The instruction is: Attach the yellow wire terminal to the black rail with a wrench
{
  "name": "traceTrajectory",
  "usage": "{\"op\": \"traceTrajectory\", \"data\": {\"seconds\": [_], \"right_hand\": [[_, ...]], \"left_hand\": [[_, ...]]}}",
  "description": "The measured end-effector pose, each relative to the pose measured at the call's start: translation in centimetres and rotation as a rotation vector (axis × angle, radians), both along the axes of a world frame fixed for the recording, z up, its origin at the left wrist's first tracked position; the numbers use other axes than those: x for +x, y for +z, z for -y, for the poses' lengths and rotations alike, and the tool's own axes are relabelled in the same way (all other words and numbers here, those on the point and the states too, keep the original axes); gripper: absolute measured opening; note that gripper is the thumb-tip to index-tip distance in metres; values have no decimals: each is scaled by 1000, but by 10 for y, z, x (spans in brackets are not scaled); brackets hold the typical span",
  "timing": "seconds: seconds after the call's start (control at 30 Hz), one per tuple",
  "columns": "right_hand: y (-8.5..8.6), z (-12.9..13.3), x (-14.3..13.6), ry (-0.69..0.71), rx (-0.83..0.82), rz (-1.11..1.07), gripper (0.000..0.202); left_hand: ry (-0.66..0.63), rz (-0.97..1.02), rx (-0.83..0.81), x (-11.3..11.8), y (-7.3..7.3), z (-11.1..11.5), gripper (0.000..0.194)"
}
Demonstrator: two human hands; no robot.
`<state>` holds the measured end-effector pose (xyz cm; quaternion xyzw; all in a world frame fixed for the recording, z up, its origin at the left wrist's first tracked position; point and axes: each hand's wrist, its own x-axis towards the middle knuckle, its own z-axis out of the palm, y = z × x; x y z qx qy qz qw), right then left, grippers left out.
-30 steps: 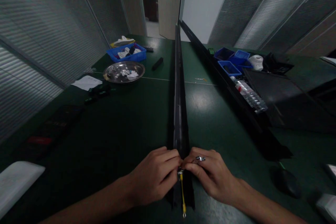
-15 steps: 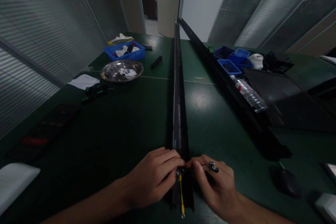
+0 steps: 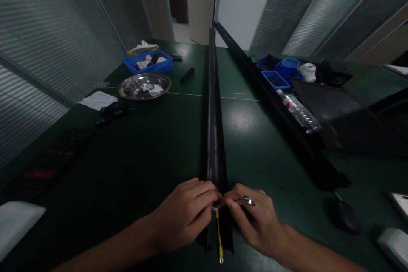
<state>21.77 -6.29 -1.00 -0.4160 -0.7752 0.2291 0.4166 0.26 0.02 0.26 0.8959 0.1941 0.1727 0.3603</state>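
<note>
A long black channel rail [image 3: 213, 127] runs away from me down the green table. At its near end my left hand [image 3: 193, 214] is closed, fingertips pinched over a small metal fitting that they mostly hide. Close against it on the right, my right hand [image 3: 255, 216] grips a silver wrench [image 3: 247, 200], its open jaw pointing right and its other end hidden at the fingertips. A short yellow wire [image 3: 219, 233] with a ring terminal lies along the rail's near end, below the fingertips.
To the right lie a second black rail [image 3: 287, 131], a plastic bottle [image 3: 299, 112], blue bins [image 3: 274, 80] and a black mouse [image 3: 346, 216]. At the left are a metal dish [image 3: 145, 86], a blue basket [image 3: 148, 63], a paper sheet [image 3: 98, 100] and a dark pouch [image 3: 47, 161].
My right hand has shifted slightly left and the wrench has turned a little within it. My left hand stays at the fitting. The whole view has shifted slightly.
</note>
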Motion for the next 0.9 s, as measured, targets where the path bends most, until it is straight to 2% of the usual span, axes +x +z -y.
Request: {"op": "traceTrajectory", "data": {"seconds": [0.2, 0.4, 0.47, 0.57, 0.67, 0.9], "right_hand": [[3, -13, 9, 146, -51, 47, 16], [12, -19, 14, 260, -45, 184, 29], [13, -16, 12, 215, -14, 122, 25], [12, -8, 7, 44, 27, -38, 19], [9, -1, 2, -72, 30, -94, 19], [4, 3, -2, -118, 12, -61, 17]], "left_hand": [[5, -20, 18, 0, -1, 0, 20], [5, -14, 24, 0, -1, 0, 20], [0, -7, 18, 0, -1, 0, 21], [-5, -9, -7, 0, -1, 0, 22], [-4, -31, -38, 0, -1, 0, 24], [0, -27, -53, -1, -2, 1, 24]]}}
